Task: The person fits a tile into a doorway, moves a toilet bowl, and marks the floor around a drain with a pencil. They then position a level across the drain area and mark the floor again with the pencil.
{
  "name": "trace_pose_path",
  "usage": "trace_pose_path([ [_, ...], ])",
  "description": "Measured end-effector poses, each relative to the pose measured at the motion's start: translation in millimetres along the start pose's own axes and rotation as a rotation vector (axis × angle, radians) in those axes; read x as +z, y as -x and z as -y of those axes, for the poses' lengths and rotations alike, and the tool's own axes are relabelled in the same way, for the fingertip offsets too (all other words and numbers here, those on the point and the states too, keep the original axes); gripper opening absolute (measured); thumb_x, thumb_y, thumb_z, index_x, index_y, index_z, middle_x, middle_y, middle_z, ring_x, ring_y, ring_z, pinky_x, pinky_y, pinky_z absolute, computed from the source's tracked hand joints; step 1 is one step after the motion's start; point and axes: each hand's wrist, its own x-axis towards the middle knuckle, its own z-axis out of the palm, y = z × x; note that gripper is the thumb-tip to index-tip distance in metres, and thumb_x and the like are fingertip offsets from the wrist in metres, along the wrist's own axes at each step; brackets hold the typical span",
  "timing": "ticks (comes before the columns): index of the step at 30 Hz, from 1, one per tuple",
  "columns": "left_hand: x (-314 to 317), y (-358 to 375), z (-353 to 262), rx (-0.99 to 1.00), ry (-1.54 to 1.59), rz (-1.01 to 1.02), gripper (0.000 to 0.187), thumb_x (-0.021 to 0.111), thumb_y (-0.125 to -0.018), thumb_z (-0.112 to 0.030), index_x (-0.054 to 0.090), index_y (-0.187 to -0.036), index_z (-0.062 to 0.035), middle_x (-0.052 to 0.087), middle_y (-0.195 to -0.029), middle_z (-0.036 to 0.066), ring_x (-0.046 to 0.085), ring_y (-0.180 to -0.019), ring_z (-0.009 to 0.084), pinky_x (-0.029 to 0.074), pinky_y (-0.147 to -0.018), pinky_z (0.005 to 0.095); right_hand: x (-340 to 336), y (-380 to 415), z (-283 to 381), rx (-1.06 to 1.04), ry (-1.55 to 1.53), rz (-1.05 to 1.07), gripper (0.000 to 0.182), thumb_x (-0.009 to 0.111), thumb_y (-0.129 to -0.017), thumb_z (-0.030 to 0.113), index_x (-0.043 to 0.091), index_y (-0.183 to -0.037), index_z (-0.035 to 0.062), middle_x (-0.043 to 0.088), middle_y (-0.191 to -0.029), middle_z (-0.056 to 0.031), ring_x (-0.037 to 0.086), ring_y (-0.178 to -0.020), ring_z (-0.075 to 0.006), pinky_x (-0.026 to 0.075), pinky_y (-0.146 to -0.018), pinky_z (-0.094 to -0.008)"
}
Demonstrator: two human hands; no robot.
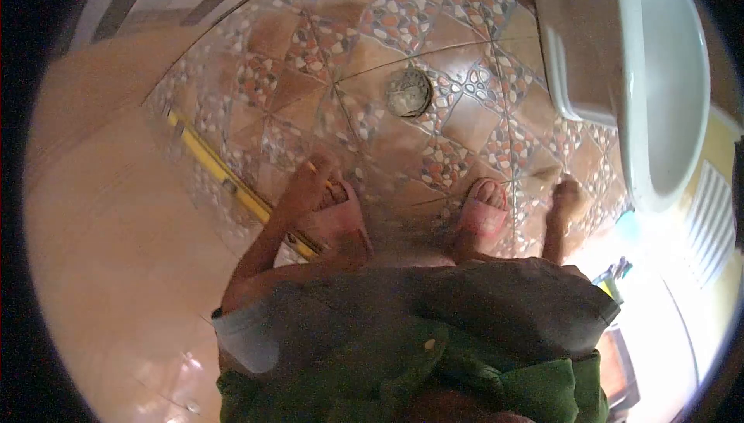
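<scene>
My left hand [308, 187] hangs low over my left foot, its fingers closed around a thin orange-yellow stick, possibly a pencil; blur hides its exact kind. Out to the right, my right hand [570, 200] is curled into a fist above the floor, and whatever it may hold does not show. A long yellow bar, which looks like a spirit level [208, 158], lies along the floor by the left wall, passing behind my left forearm. Pink slippers [487, 216] are on my feet.
The tiled floor [372, 59] has a pebble pattern and a round hole filled with grey material [409, 93]. A white washbasin [673, 90] juts in at the right. A plain wall [116, 229] rises on the left. Bright light washes out the lower right.
</scene>
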Motion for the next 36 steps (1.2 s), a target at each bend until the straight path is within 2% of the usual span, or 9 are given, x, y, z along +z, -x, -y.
trace_pose_path([
  [3, 12.1, -23.6, -11.0, 0.387, -0.278, -0.067, 0.026, 0.057, -0.091, -0.019, 0.057, -0.112, -0.0024, 0.056, -0.118, 0.016, 0.057, -0.104, 0.0364, 0.045, -0.083, 0.0483, 47.0, 6.1, 0.8, 0.206, 0.013, 0.042, 0.029, 0.059, -0.085, 0.007, 0.060, -0.114, 0.0000, 0.064, -0.109, -0.0107, 0.058, -0.097, -0.0167, 0.044, -0.090, -0.0314],
  [4, 9.8, -38.8, -25.9, 0.455, -0.235, -0.068, 0.027, 0.058, -0.090, -0.017, 0.057, -0.113, -0.0027, 0.055, -0.120, 0.017, 0.056, -0.106, 0.0372, 0.044, -0.085, 0.0494, 88.9, 2.6, -94.5, 0.562, -0.852, 0.048, 0.021, 0.059, -0.093, 0.019, 0.060, -0.103, -0.0002, 0.064, -0.091, -0.0079, 0.059, -0.082, -0.0171, 0.048, -0.076, -0.0311],
  [8, 9.2, -91.0, -72.0, 0.634, -0.370, -0.153, 0.032, 0.062, -0.086, -0.015, 0.057, -0.115, -0.0030, 0.053, -0.120, 0.017, 0.053, -0.108, 0.0389, 0.042, -0.089, 0.0506, 86.5, 13.8, -117.7, 0.251, -0.430, 0.087, 0.028, 0.061, -0.093, 0.023, 0.059, -0.107, -0.0013, 0.061, -0.082, -0.0061, 0.056, -0.072, -0.0183, 0.049, -0.070, -0.0283],
  [10, 12.9, -103.0, -87.8, 0.588, -0.449, -0.195, 0.035, 0.064, -0.084, -0.014, 0.057, -0.117, -0.0031, 0.052, -0.119, 0.018, 0.053, -0.108, 0.0399, 0.043, -0.089, 0.0498, 67.5, 25.1, -73.2, 0.336, -0.479, 0.145, 0.030, 0.058, -0.094, 0.024, 0.058, -0.109, -0.0018, 0.061, -0.087, -0.0089, 0.057, -0.078, -0.0188, 0.049, -0.075, -0.0300],
  [14, 19.4, -111.8, -93.4, 0.601, -0.509, -0.134, 0.038, 0.066, -0.083, -0.018, 0.056, -0.117, -0.0031, 0.051, -0.117, 0.018, 0.052, -0.107, 0.0401, 0.044, -0.087, 0.0505, 77.6, 56.8, -2.4, 0.107, -0.351, 0.207, 0.030, 0.057, -0.094, 0.023, 0.058, -0.112, -0.0008, 0.061, -0.098, -0.0130, 0.058, -0.087, -0.0221, 0.048, -0.079, -0.0337],
  [26, 40.4, -116.0, -93.1, 0.654, -0.669, -0.429, 0.035, 0.070, -0.081, -0.024, 0.061, -0.105, 0.0005, 0.051, -0.107, 0.025, 0.053, -0.103, 0.0426, 0.046, -0.084, 0.0503, 226.3, -18.3, -55.5, -0.135, -0.069, 0.330, 0.036, 0.059, -0.087, 0.018, 0.057, -0.120, 0.0021, 0.061, -0.115, -0.0225, 0.062, -0.100, -0.0373, 0.050, -0.085, -0.0437],
  [29, 50.5, -112.4, -98.3, 0.435, -0.640, -0.300, 0.042, 0.066, -0.083, -0.025, 0.058, -0.112, 0.0038, 0.046, -0.128, 0.027, 0.046, -0.121, 0.0431, 0.046, -0.088, 0.0518, 236.2, -33.8, -53.0, -0.106, -0.025, 0.333, 0.032, 0.061, -0.085, 0.017, 0.060, -0.114, 0.0029, 0.062, -0.113, -0.0221, 0.063, -0.095, -0.0397, 0.051, -0.081, -0.0451],
  [32, 58.5, -114.4, -93.9, 0.469, -0.635, -0.380, 0.038, 0.065, -0.084, -0.026, 0.059, -0.111, 0.0010, 0.052, -0.121, 0.027, 0.051, -0.115, 0.0425, 0.046, -0.084, 0.0523, 238.8, -37.6, -47.8, -0.214, -0.193, 0.190, 0.027, 0.063, -0.084, 0.017, 0.063, -0.107, 0.0028, 0.063, -0.110, -0.0215, 0.063, -0.093, -0.0404, 0.051, -0.081, -0.0452],
  [36, 69.3, -124.4, -111.1, 0.198, -0.659, -0.172, 0.033, 0.063, -0.084, -0.024, 0.060, -0.109, -0.0014, 0.063, -0.106, 0.023, 0.060, -0.099, 0.0417, 0.045, -0.085, 0.0534, 260.5, -21.6, -68.9, -0.164, -0.257, 0.117, 0.027, 0.065, -0.082, 0.017, 0.064, -0.105, 0.0027, 0.062, -0.107, -0.0218, 0.062, -0.094, -0.0409, 0.050, -0.082, -0.0459],
])
